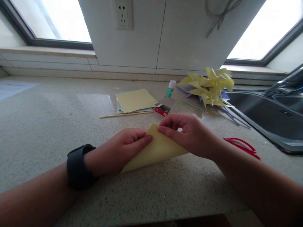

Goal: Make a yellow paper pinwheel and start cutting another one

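A sheet of yellow paper (157,148), folded into a triangle, is held just over the speckled counter, its long edge toward me. My left hand (129,146), with a dark watch on the wrist, pinches its left side near the top corner. At the right of that corner, my right hand (183,130) grips the paper between thumb and fingers. Both hands hide parts of the paper's slanting sides. Behind them lie a small red box (162,110) with its flap up and a thin wooden stick (126,114).
A stack of coloured paper (136,100) and a glue stick (170,88) are farther back. Yellow paper pinwheels (209,85) lie beside the sink (258,110). Red-handled scissors (242,146) rest by my right forearm, partly hidden. A thin green stick (193,105) lies near the pinwheels.
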Demonstrator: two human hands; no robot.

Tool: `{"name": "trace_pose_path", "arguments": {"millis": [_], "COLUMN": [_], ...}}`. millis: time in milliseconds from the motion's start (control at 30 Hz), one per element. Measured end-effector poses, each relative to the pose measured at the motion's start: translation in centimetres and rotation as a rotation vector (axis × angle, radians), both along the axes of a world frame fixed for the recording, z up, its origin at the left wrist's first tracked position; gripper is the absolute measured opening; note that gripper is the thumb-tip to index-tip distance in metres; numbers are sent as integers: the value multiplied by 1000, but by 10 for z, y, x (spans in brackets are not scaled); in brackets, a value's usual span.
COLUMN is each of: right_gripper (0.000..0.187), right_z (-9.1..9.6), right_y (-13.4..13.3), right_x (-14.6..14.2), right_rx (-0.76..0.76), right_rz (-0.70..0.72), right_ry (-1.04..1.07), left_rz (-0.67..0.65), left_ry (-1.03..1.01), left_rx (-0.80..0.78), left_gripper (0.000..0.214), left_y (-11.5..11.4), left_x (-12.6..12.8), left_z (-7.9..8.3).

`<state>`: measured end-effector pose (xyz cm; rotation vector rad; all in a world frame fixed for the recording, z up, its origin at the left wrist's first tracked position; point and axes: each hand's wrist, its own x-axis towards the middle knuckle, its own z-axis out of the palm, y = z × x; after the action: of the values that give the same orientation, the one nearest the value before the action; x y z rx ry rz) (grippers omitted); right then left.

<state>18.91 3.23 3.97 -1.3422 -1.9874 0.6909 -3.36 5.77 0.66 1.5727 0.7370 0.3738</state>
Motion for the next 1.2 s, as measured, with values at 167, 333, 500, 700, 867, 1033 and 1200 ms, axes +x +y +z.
{"name": "trace_pose_path", "arguments": {"millis": [167, 333, 500, 700, 867, 1033, 1200], "right_gripper": [17, 13, 9, 10, 12, 9, 9], "right_z": [0, -1, 2, 3, 3, 2, 1], "right_y": [0, -3, -8, -10, -10, -10, -11], "right_x": [0, 2, 3, 2, 1, -1, -2], "right_rx": [24, 142, 287, 326, 301, 289, 280], "right_rz": [2, -10, 32, 37, 23, 15, 15], "right_ry": [-22, -73, -183, -156, -145, -128, -113], "left_rz": [2, -3, 3, 14, 10, 3, 4], "left_ry": [-23, -57, -81, -63, -81, -83, -94], "left_rx": [-27, -128, -176, -136, -174, -211, -203], "left_gripper": [34, 36, 35, 33, 25, 27, 30], "left_y": [0, -1, 0, 0, 0, 0, 1], "left_x": [0, -1, 0, 0, -1, -2, -2], "left_z": [0, -1, -1, 1, 0, -1, -3]}}
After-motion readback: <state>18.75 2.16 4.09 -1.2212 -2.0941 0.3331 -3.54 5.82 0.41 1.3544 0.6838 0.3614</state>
